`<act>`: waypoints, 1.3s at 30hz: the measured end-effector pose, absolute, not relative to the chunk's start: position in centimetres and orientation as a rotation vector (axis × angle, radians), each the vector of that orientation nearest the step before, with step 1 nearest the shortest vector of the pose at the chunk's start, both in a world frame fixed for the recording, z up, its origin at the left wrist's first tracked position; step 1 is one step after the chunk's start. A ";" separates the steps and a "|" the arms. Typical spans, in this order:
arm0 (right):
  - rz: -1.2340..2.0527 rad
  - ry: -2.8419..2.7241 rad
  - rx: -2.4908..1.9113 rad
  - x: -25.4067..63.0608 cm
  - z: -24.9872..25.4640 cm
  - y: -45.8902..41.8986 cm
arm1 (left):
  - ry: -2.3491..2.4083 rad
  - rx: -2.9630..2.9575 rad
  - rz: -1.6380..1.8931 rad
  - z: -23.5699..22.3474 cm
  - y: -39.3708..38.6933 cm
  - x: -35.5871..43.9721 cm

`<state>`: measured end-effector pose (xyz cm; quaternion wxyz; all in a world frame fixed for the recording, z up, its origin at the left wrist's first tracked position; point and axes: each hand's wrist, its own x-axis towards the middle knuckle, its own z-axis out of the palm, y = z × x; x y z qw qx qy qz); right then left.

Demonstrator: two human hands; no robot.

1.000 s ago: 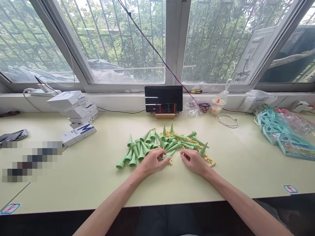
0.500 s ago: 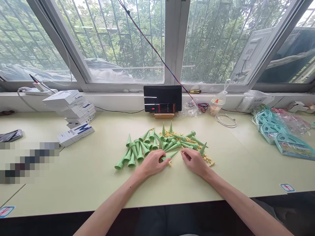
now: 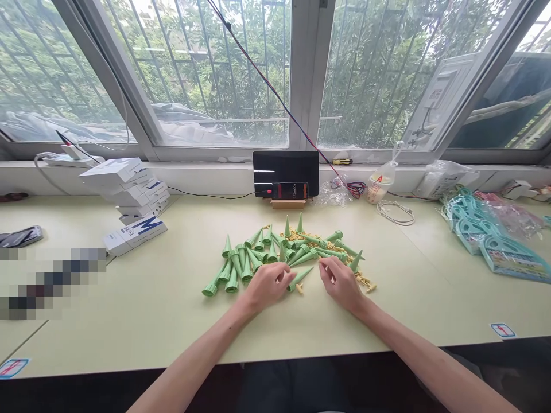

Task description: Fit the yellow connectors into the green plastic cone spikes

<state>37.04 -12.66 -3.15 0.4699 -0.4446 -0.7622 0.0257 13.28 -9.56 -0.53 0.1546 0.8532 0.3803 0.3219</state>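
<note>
Green plastic cone spikes (image 3: 235,261) with ribbed caps lie heaped before me, mixed with small yellow T-shaped pieces (image 3: 365,282). My left hand (image 3: 267,284) rests at the front of the heap, fingers loosely curled, a gap between thumb and forefinger. Beside its thumb a single green spike (image 3: 301,277) lies on the table, its tip pointing right and away. A yellow T-shaped piece (image 3: 300,289) sits just in front of that spike. On the other side my right hand (image 3: 342,282) is loosely bent, thumb and forefinger apart; its far fingertips reach the heap's edge and are partly hidden.
A phone (image 3: 284,190) on a cardboard stand leans before a dark tablet (image 3: 286,163) at the back. White boxes (image 3: 133,186) are stacked on the left. On the right lie turquoise plastic items (image 3: 486,232), a white cable (image 3: 395,212) and a bagged cup (image 3: 379,184).
My left thumb and fingers have drawn back from the single green spike, which shows more fully now. My right hand has shifted very slightly; the heap looks the same.
</note>
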 end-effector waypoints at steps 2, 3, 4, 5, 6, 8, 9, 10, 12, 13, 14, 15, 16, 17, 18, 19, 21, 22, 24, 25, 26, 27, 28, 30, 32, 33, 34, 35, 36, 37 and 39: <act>0.058 -1.892 -1.078 37.0 -3.4 -12.6 | 1.116 2.381 1.221 -0.5 -9.4 13.1; 0.055 -1.897 -1.078 37.0 -3.6 -12.6 | 1.153 2.340 1.370 -0.4 -9.3 13.0; 0.050 -1.901 -1.079 37.1 -3.7 -12.5 | 1.195 2.304 1.501 -0.3 -9.2 12.9; 0.043 -1.909 -1.078 37.1 -3.7 -12.5 | 1.240 2.286 1.597 -0.2 -9.0 12.7; 0.031 -1.918 -1.074 37.1 -3.8 -12.5 | 1.265 2.288 1.644 -0.1 -8.9 12.5; -0.002 -1.948 -1.062 37.1 -3.8 -12.5 | 1.290 2.346 1.619 0.1 -8.5 12.1; -0.017 -1.966 -1.057 37.0 -3.8 -12.5 | 1.289 2.425 1.544 0.2 -8.4 11.9; -0.028 -1.982 -1.052 37.0 -3.8 -12.5 | 1.291 2.514 1.449 0.3 -8.3 11.7; -0.031 -1.998 -1.047 37.0 -3.7 -12.5 | 1.294 2.667 1.220 0.4 -8.1 11.3; -0.024 -1.998 -1.047 36.9 -3.6 -12.5 | 1.300 2.714 1.118 0.4 -8.1 11.2; -0.016 -1.994 -1.047 36.9 -3.6 -12.5 | 1.309 2.745 1.028 0.4 -8.0 11.1; -0.008 -1.989 -1.049 36.9 -3.6 -12.5 | 1.320 2.764 0.957 0.4 -8.0 11.1; 0.000 -1.985 -1.052 36.9 -3.6 -12.5 | 1.334 2.777 0.903 0.4 -8.0 11.0; 0.007 -1.983 -1.055 37.0 -3.6 -12.5 | 1.349 2.784 0.861 0.4 -8.0 11.0; 0.015 -1.981 -1.057 37.0 -3.6 -12.5 | 1.361 2.788 0.828 0.3 -8.0 11.0; 0.023 -1.980 -1.058 37.0 -3.6 -12.5 | 1.371 2.786 0.801 0.3 -8.0 11.0; 0.045 -1.980 -1.061 37.0 -3.6 -12.5 | 1.386 2.775 0.766 0.3 -7.9 11.0; 0.057 -1.980 -1.064 37.0 -3.5 -12.5 | 1.388 2.768 0.757 0.3 -7.9 11.0; 0.074 -1.981 -1.072 37.0 -3.5 -12.5 | 1.383 2.754 0.764 0.3 -7.9 11.1; 0.079 -1.982 -1.078 37.0 -3.4 -12.6 | 1.380 2.748 0.776 0.3 -7.9 11.1; 0.084 -1.984 -1.085 37.0 -3.4 -12.6 | 1.376 2.745 0.789 0.2 -7.9 11.0; 0.089 -1.987 -1.092 37.0 -3.4 -12.6 | 1.373 2.743 0.801 0.2 -7.9 11.0; 0.095 -1.989 -1.098 37.0 -3.4 -12.6 | 1.370 2.743 0.812 0.1 -7.8 11.0; 0.102 -1.991 -1.104 37.0 -3.4 -12.6 | 1.353 2.749 0.840 0.0 -7.8 10.9; 0.107 -1.991 -1.106 37.0 -3.4 -12.6 | 1.323 2.754 0.882 -0.1 -7.7 10.8; 0.108 -1.990 -1.106 37.0 -3.4 -12.6 | 1.307 2.755 0.900 -0.1 -7.7 10.8; 0.110 -1.990 -1.107 37.0 -3.4 -12.6 | 1.294 2.758 0.909 -0.1 -7.7 10.8; 0.112 -1.989 -1.108 37.0 -3.4 -12.6 | 1.283 2.761 0.908 -0.1 -7.7 10.7; 0.114 -1.987 -1.110 37.1 -3.4 -12.6 | 1.274 2.767 0.901 0.0 -7.7 10.7; 0.118 -1.984 -1.111 37.1 -3.4 -12.6 | 1.266 2.773 0.895 0.1 -7.7 10.8; 0.126 -1.979 -1.112 37.1 -3.4 -12.6 | 1.239 2.789 0.905 0.2 -7.8 10.8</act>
